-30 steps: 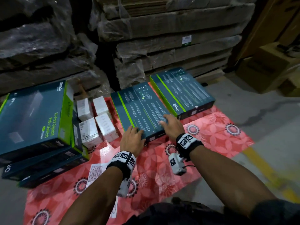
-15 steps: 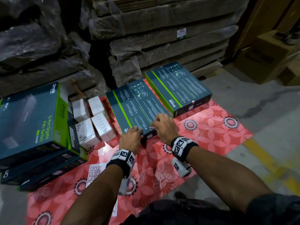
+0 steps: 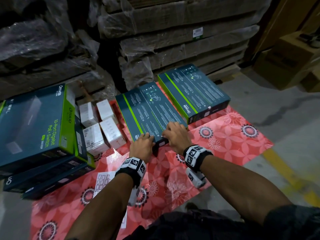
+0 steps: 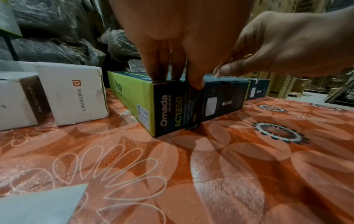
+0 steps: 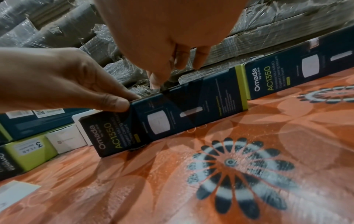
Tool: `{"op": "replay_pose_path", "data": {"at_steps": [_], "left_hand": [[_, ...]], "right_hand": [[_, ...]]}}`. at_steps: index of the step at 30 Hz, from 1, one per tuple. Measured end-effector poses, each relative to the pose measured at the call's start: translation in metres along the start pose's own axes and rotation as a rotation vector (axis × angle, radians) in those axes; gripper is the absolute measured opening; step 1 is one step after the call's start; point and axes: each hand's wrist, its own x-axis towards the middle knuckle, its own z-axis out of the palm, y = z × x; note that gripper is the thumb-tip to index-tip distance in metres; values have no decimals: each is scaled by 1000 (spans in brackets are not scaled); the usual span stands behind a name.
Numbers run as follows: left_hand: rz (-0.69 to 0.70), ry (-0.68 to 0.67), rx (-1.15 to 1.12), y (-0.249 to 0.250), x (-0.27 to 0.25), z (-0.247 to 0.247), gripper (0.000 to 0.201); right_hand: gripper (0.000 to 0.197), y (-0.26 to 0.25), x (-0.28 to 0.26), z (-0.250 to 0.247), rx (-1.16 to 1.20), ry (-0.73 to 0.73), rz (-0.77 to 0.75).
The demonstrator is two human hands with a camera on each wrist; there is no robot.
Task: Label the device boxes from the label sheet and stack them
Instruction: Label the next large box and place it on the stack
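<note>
Two hands now work the near end of one device box (image 3: 152, 115), a dark teal Omada carton lying flat on the red floral mat (image 3: 230, 135); a second earlier both palms lay farther up its top face, and they have since drawn back to the near edge, the view tightening as the person leaned in. The left hand (image 3: 141, 147) rests straight fingers on the near-left corner of the top, its thumb hooked over the edge onto the end panel, as the left-wrist view shows. The right hand (image 3: 175, 136) hovers just right of it, fingers curled and thumb and forefinger drawn together at the top edge; whether a label sits between them cannot be told from any view. The shift suggests a label is being pressed or smoothed along that edge, though none is plainly visible on the panel. A second matching box (image 3: 194, 90) lies just beyond to the right, apparently untouched. The label sheet (image 3: 102, 182) lies on the mat to the near left, partly hidden under the left forearm. Four small white boxes (image 3: 102, 123) stand between the working box and a stack of larger switch boxes (image 3: 32, 129) at far left. Stacking of the two flat cartons appears not yet begun. Wrapped cardboard pallets (image 3: 173, 40) fill the background.
</note>
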Motion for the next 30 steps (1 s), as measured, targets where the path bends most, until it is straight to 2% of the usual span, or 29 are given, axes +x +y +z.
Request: {"op": "replay_pose_path", "data": {"at_steps": [3,6,9,13,23,28,30], "left_hand": [[0,9,-14,0,-1,0,27],[2,16,-16,0,-2,-2,28],[2,23,-20,1,-2,-2,27],[0,28,-34,0,-2,-1,26],[-5,37,-28,1,-3,0,28],[-3,34,-23,0,-2,0,27],[-2,37,-24,0,-3,0,27]], "right_hand": [[32,-1,0,-2,-34,-7,-8],[18,-1,-1,-3,-60,-19,-16],[19,-1,0,-3,-93,-5,-22],[5,-1,-1,-2,-112,-2,-30],[14,-4,-3,-2,-142,-24,-63],[9,-5,-12,1,-213,-46,-111],[21,-6,-17,1,-254,-89,-107]]}}
